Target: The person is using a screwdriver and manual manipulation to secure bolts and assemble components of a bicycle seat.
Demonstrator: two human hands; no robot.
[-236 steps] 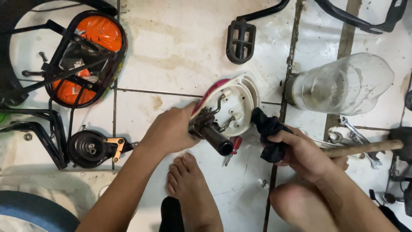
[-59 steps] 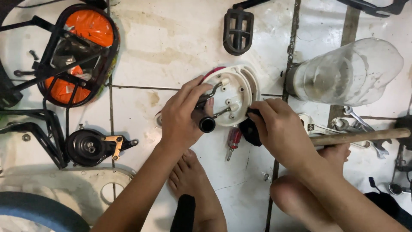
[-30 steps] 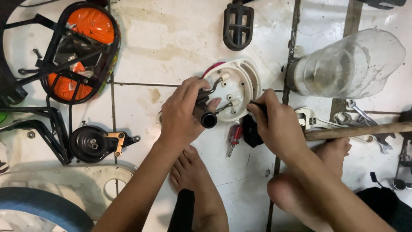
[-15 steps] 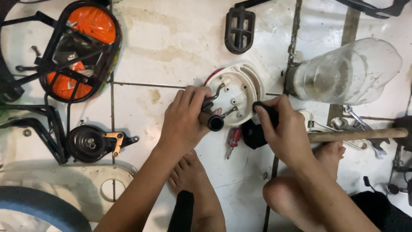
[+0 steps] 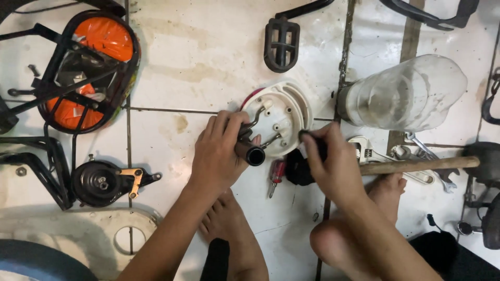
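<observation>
while the round white plastic housing (image 5: 278, 117) lay on the tiled floor (image 5: 208, 47) between both hands, the left hand (image 5: 221, 151) was closed round a black tube (image 5: 250, 152) on its near edge, and the right hand (image 5: 333, 164) pinched what looked like a dark tool handle (image 5: 308, 137); the shell seemed light, stiff and brittle, best gripped by its rim.

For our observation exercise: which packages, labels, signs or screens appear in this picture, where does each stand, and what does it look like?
No label, sign or screen shows clearly.
Clear plastic jar: the only container, on its side on the tiled floor at upper right, beyond the right hand; rounded, transparent, cloudy.
</observation>
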